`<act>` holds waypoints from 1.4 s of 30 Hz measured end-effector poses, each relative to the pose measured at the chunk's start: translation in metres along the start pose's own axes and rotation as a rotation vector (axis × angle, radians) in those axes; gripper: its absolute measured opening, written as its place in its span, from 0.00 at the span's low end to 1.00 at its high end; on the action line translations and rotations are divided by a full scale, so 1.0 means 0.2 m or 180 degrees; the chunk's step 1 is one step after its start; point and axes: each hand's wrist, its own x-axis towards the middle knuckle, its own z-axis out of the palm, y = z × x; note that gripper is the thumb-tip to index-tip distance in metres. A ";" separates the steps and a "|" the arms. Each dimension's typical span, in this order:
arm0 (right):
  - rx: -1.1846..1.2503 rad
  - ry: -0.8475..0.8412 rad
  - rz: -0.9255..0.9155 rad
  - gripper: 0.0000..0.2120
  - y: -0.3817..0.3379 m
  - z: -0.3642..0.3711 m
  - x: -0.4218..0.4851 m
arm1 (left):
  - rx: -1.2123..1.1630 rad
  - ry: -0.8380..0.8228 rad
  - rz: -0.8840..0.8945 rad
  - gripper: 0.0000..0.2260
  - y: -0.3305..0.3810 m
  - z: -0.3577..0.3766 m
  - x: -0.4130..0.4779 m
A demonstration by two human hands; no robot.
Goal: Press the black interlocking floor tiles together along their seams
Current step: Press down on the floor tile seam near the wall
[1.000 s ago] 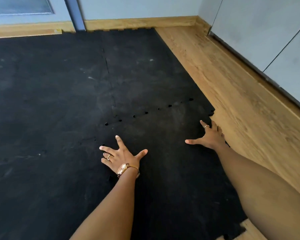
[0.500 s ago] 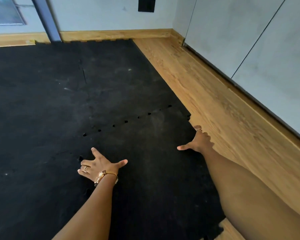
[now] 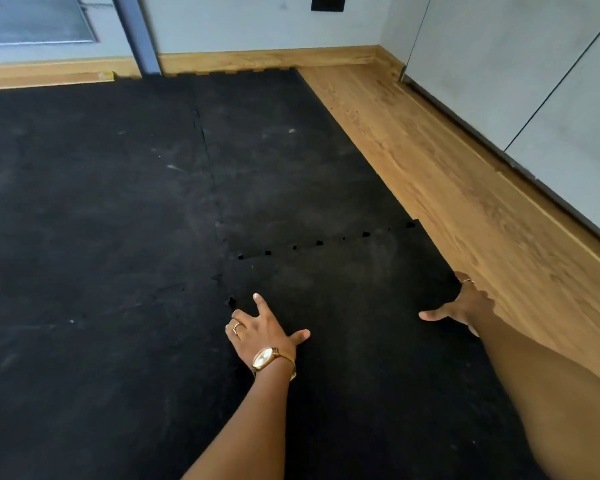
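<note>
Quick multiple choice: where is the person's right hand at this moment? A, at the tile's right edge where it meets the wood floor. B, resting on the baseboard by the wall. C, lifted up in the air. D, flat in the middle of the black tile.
A: the right hand sits at the right edge of the black tile, its fingers over the border with the wood floor.

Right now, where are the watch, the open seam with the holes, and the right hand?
watch (image 3: 264, 358), head view, on its round face.
open seam (image 3: 317, 243), head view, on a hole midway along it.
right hand (image 3: 465, 304), head view, on the back of the hand.
</note>
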 end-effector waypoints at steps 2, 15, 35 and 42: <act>0.0106 -0.0007 -0.0012 0.64 0.00 0.00 0.01 | 0.0049 -0.0028 0.0015 0.53 -0.02 -0.01 -0.02; 0.0475 -0.0052 -0.0220 0.55 0.08 -0.05 0.08 | 0.0435 -0.0210 0.0437 0.57 -0.11 -0.02 -0.13; 0.0797 -0.0097 -0.0088 0.53 0.08 -0.07 0.19 | 0.0376 -0.0468 0.0592 0.59 -0.07 -0.03 -0.09; -0.0023 -0.0267 -0.0178 0.55 0.11 -0.09 0.18 | 0.0683 -0.0580 0.0693 0.59 -0.10 -0.04 -0.10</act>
